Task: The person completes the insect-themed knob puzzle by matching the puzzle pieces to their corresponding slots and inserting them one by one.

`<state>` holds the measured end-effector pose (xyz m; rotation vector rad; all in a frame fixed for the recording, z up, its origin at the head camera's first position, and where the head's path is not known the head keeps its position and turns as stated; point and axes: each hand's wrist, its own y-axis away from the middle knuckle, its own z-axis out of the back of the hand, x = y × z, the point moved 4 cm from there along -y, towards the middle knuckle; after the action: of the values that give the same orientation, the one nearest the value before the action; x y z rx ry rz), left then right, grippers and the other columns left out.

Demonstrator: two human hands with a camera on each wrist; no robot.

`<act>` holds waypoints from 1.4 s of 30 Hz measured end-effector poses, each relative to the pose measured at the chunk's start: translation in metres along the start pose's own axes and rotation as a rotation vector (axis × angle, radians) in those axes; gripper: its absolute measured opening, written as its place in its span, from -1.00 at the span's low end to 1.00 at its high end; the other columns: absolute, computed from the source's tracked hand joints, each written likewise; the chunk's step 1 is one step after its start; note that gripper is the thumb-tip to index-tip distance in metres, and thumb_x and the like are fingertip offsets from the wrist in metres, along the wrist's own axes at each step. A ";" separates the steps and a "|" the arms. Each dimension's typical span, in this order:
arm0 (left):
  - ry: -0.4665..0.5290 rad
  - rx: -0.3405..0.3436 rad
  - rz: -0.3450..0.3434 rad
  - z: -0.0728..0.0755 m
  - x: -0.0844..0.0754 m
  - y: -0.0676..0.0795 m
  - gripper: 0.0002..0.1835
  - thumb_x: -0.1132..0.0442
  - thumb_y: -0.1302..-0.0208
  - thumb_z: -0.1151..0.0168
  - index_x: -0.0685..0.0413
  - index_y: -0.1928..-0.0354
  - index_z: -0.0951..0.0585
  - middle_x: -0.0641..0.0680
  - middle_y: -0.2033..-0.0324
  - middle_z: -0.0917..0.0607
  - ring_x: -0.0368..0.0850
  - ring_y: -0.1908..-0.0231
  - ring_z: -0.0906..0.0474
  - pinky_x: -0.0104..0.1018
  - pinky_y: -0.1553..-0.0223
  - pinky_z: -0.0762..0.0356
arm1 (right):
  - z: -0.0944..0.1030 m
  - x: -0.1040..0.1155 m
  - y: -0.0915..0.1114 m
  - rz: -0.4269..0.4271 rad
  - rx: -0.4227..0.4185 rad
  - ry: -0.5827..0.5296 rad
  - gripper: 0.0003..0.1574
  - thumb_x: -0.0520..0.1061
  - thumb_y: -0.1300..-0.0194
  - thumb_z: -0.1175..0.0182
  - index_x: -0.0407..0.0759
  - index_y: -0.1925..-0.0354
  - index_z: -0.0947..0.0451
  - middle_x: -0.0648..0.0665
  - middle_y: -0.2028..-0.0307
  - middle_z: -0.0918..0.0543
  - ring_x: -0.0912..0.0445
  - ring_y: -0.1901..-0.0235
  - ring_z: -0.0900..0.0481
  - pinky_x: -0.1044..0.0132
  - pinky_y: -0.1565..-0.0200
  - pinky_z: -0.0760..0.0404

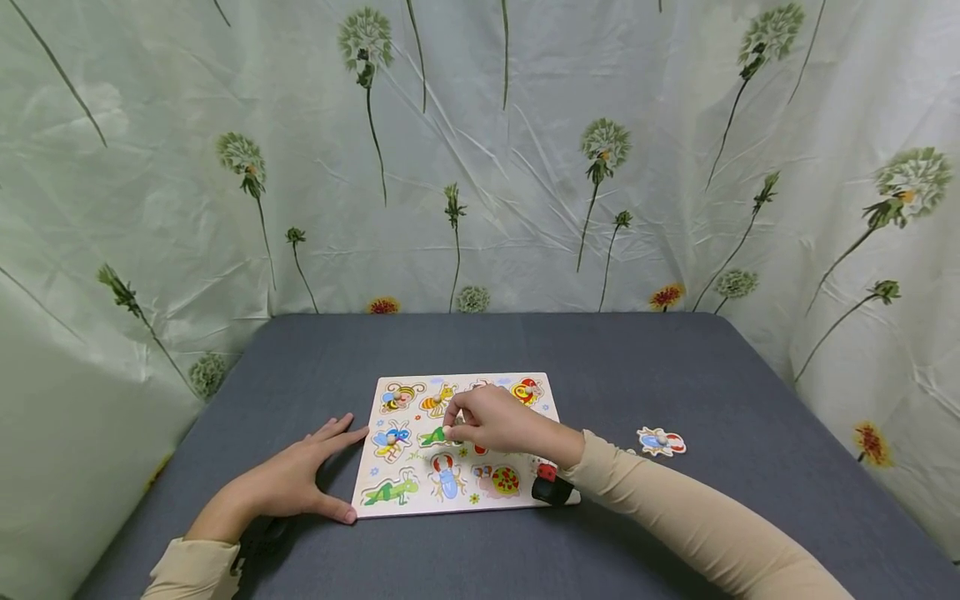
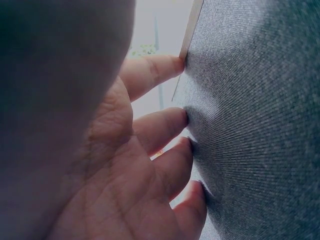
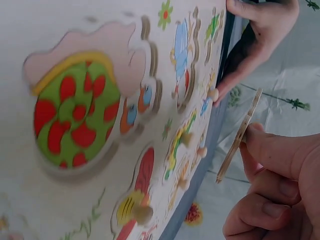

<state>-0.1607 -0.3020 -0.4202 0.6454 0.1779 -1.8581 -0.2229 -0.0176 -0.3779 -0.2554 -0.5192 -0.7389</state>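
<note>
A wooden peg puzzle board (image 1: 412,510) with printed insects lies on the grey table. My right hand (image 1: 491,419) is over its middle, pinching a thin wooden puzzle piece (image 3: 240,135) between thumb and fingers. In the right wrist view that piece stands edge-on, apart from the board, so its picture is hidden. My left hand (image 1: 300,473) rests at the board's left edge, fingers spread, the thumb at the near corner. The grasshopper (image 1: 390,489), stag beetle (image 1: 447,477) and snail (image 3: 75,115) places in the near row show printed pictures without knobs.
A loose stag beetle piece (image 1: 662,442) lies on the table right of the board, beyond my right sleeve (image 1: 675,500). Knobbed pieces such as the bee (image 1: 399,397) and the blue insect (image 1: 392,440) sit in the board. A flower-printed curtain (image 1: 480,167) hangs behind the table.
</note>
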 end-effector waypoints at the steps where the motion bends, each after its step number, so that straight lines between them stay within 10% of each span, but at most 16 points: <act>1: -0.001 -0.002 -0.006 0.000 0.000 0.000 0.30 -0.24 0.11 -0.75 -0.12 -0.68 -0.29 0.38 -0.69 -0.09 0.58 -0.63 0.03 0.66 -0.46 -0.09 | -0.001 0.001 -0.001 0.009 -0.001 0.004 -0.93 -0.06 -0.47 -0.41 0.00 0.21 -0.74 0.15 0.72 -0.39 0.31 0.68 -0.38 0.42 0.36 -0.37; 42: -0.016 -0.021 -0.040 0.001 -0.002 0.002 0.27 -0.26 0.09 -0.73 -0.11 -0.67 -0.31 0.40 -0.67 -0.14 0.58 -0.62 -0.02 0.64 -0.45 -0.13 | -0.050 0.045 -0.018 -0.002 0.070 0.068 -0.90 0.02 -0.44 -0.44 0.07 0.24 -0.76 0.21 0.75 -0.39 0.37 0.69 -0.35 0.46 0.44 -0.32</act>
<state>-0.1587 -0.3017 -0.4179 0.6164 0.2014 -1.8965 -0.1895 -0.0758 -0.3949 -0.1641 -0.4800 -0.7273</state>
